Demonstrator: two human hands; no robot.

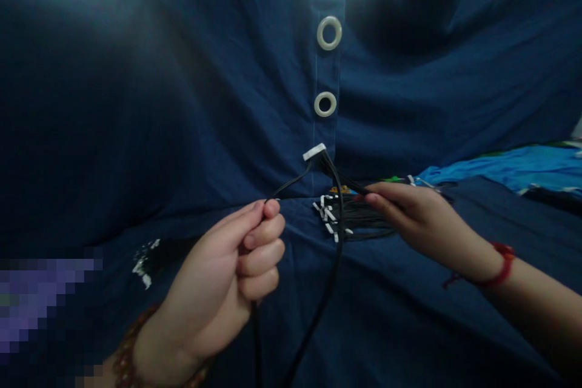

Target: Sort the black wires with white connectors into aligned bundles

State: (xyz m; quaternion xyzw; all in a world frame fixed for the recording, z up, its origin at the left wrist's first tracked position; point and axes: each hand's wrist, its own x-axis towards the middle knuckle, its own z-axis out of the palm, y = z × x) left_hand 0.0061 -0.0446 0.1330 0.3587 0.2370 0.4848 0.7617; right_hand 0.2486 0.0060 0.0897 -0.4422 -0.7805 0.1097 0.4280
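Note:
My left hand (231, 273) is closed in a fist, pinching a thin black wire (291, 185) between thumb and forefinger. That wire runs up to a small white connector (314, 151) held in the air. My right hand (409, 212) grips black wires just right of the connector, its fingers pressed together on them. A thicker black cable (330, 273) hangs down from the connector between my hands. Under my right hand lies a bundle of black wires with white connectors (330, 215).
Everything rests on a dark blue cloth (182, 103) with two white grommet rings (329, 33) along a seam. Another clump of wires with white ends (145, 260) lies at the left. Bright blue fabric (513, 167) sits at the right edge.

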